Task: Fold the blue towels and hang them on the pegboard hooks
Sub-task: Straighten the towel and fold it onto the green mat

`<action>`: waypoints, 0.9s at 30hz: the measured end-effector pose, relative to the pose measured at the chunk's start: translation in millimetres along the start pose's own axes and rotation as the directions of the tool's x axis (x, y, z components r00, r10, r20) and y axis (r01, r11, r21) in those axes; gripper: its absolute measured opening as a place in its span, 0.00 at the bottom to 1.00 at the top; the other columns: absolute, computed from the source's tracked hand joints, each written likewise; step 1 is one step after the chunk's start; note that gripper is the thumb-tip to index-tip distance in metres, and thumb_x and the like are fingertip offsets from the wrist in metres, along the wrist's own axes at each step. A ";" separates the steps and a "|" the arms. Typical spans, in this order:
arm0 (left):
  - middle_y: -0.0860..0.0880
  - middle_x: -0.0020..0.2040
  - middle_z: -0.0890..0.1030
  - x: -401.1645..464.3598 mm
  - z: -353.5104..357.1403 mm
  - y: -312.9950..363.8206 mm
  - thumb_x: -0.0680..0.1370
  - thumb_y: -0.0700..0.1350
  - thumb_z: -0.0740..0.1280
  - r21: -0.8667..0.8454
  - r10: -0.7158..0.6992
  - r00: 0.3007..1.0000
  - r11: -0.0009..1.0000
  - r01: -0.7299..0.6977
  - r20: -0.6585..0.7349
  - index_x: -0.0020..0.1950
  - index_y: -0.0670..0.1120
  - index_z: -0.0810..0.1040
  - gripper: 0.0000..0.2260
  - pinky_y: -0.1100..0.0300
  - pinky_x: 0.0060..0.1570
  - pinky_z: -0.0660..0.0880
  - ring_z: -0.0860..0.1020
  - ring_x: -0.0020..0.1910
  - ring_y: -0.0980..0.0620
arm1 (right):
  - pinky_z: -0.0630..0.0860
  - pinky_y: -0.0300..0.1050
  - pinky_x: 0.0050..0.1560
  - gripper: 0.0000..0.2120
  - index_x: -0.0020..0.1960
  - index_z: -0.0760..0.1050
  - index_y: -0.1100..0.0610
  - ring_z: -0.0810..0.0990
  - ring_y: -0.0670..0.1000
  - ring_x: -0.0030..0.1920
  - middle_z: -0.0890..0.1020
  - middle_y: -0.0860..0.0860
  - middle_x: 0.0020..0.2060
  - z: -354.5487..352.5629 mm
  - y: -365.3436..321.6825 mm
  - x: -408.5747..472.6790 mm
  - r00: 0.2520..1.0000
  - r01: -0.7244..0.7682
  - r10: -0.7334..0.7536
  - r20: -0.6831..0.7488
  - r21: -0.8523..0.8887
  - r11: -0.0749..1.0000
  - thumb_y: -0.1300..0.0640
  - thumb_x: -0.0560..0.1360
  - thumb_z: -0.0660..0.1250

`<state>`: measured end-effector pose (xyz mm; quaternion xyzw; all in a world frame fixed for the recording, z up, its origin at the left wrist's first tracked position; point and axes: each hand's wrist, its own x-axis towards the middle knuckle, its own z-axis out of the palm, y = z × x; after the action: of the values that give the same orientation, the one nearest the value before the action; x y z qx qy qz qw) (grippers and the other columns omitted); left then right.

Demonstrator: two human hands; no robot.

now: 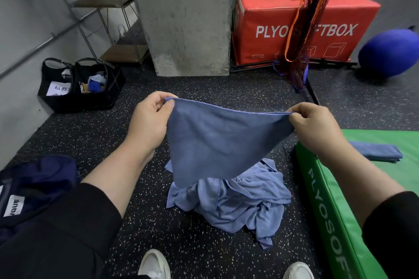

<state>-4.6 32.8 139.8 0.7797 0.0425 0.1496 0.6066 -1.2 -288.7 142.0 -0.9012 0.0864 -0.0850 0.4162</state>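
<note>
Blue towel (217, 142) held up by its two top corners — stretched flat, lower edge hanging just above the pile. Pile of lighter blue towels (235, 201) lay crumpled on the speckled floor below. One folded towel (376, 151) — a flat strip — rested on the green mat.

A gym: speckled black rubber floor (204, 244), a red foam box (272, 13) printed PLYO SOFTBOX, a green foam box (335, 199) with like lettering, and a blue ball (388, 52) by a concrete pillar (186, 18).
</note>
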 end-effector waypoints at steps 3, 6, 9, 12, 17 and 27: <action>0.54 0.43 0.83 -0.5 9.3 7.7 0.84 0.41 0.63 -0.001 0.037 0.999 0.999 -0.037 -0.002 0.50 0.51 0.81 0.09 0.58 0.44 0.73 0.77 0.42 0.56 | 0.68 0.42 0.32 0.09 0.44 0.80 0.54 0.73 0.52 0.31 0.79 0.50 0.32 6.1 6.7 3.6 0.999 -0.046 0.047 0.013 -0.058 0.997 0.62 0.76 0.61; 0.54 0.44 0.84 3.6 13.9 9.0 0.84 0.43 0.62 0.085 0.086 0.996 0.993 -0.085 -0.014 0.51 0.52 0.81 0.09 0.56 0.43 0.72 0.77 0.41 0.57 | 0.68 0.42 0.33 0.11 0.46 0.80 0.54 0.74 0.53 0.33 0.80 0.51 0.33 10.1 9.8 6.3 0.997 -0.080 0.081 0.016 -0.052 0.995 0.63 0.75 0.61; 0.54 0.44 0.84 3.5 20.2 11.0 0.83 0.44 0.63 0.135 0.124 0.991 0.982 -0.130 0.057 0.53 0.52 0.82 0.08 0.57 0.43 0.72 0.76 0.41 0.57 | 0.75 0.44 0.40 0.11 0.54 0.81 0.53 0.79 0.53 0.39 0.84 0.52 0.42 13.1 9.4 7.4 0.994 -0.068 0.077 0.073 -0.117 0.991 0.61 0.75 0.64; 0.55 0.39 0.82 -2.9 31.4 16.4 0.82 0.42 0.66 0.137 0.139 0.961 0.975 -0.175 0.238 0.52 0.53 0.82 0.07 0.64 0.39 0.69 0.74 0.36 0.61 | 0.75 0.47 0.62 0.20 0.66 0.76 0.48 0.79 0.48 0.59 0.82 0.46 0.59 16.8 -5.9 0.1 0.976 0.110 -0.088 0.200 -0.101 0.989 0.54 0.75 0.72; 0.54 0.30 0.77 -15.8 50.4 23.4 0.79 0.41 0.71 0.140 0.052 0.891 0.982 -0.128 0.450 0.55 0.50 0.77 0.08 0.62 0.34 0.67 0.69 0.30 0.58 | 0.69 0.33 0.63 0.29 0.72 0.72 0.48 0.75 0.37 0.63 0.79 0.40 0.63 45.9 -43.0 -24.6 0.838 0.322 -0.338 0.429 0.111 0.940 0.49 0.73 0.76; 0.49 0.36 0.81 -20.9 41.3 13.3 0.80 0.49 0.70 0.182 -0.141 0.836 0.982 0.051 0.530 0.57 0.50 0.78 0.07 0.54 0.36 0.74 0.76 0.34 0.53 | 0.63 0.43 0.33 0.15 0.36 0.71 0.58 0.64 0.43 0.30 0.69 0.46 0.28 59.2 -51.0 -24.3 0.839 0.327 -0.349 0.418 0.126 0.937 0.55 0.78 0.71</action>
<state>-14.3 -14.4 139.7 0.8331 -0.0792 -0.1109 0.5361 -7.0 -207.0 141.2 -0.8877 -0.1708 0.0439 0.4254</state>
